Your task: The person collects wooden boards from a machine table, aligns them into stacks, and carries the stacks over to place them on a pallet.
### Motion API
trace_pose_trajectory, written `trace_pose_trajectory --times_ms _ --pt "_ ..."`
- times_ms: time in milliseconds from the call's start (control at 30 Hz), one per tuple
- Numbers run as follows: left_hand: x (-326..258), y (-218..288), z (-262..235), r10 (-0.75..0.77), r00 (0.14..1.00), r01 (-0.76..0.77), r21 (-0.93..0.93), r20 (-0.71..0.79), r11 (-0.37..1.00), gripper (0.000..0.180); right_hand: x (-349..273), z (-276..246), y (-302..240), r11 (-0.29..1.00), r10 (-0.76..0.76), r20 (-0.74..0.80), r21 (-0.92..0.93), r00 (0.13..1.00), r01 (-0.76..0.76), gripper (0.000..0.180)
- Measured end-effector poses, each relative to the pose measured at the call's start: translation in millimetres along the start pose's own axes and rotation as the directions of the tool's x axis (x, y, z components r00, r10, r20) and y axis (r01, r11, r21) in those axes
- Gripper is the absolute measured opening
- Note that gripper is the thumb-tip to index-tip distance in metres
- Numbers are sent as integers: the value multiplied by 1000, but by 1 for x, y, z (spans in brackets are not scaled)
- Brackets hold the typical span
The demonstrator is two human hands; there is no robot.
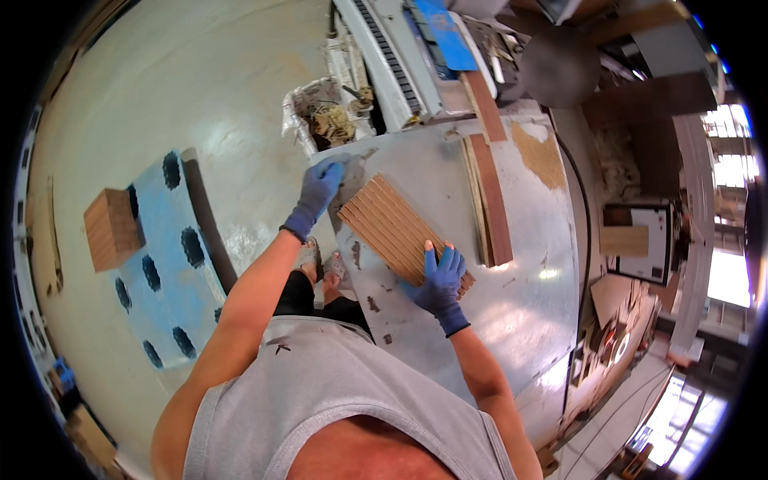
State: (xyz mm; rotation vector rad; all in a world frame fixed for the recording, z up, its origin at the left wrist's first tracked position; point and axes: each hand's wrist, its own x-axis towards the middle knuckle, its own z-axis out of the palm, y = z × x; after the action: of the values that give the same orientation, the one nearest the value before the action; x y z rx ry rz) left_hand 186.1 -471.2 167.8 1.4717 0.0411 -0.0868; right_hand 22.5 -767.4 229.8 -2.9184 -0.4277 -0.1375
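A row of grooved brown wooden strips (398,226) lies slantwise side by side on the grey metal tabletop (524,296). My right hand (438,288), in a blue glove with bare fingertips, spans the near end of the strips. Its thumb is by their left edge and its fingers reach across the top. My left hand (320,190), also gloved in blue, is over the table's far left corner, apart from the strips. Its fingers bend toward the right but are blurred, so I cannot tell whether they hold anything.
Longer boards (490,200) lie stacked right of the strips. Beyond the table stand a machine (388,60) and a bin of debris (320,120). On the floor at left, a wooden block (112,230) rests on a blue panel (164,264) with dark patches.
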Motion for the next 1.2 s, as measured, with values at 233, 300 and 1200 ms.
trace_pose_trajectory --times_ms 233,300,1200 --pt "-105 -53 -57 -643 735 252 -793 -216 555 29 50 25 -81 984 -154 8 90 988 153 95" --pt "-144 -102 -66 -446 882 286 -927 155 243 42 62 26 -118 988 -140 21 65 990 138 96" --pt "-338 10 -450 -340 734 -465 -800 -588 380 81 181 159 -642 433 -655 692 672 302 -601 56"
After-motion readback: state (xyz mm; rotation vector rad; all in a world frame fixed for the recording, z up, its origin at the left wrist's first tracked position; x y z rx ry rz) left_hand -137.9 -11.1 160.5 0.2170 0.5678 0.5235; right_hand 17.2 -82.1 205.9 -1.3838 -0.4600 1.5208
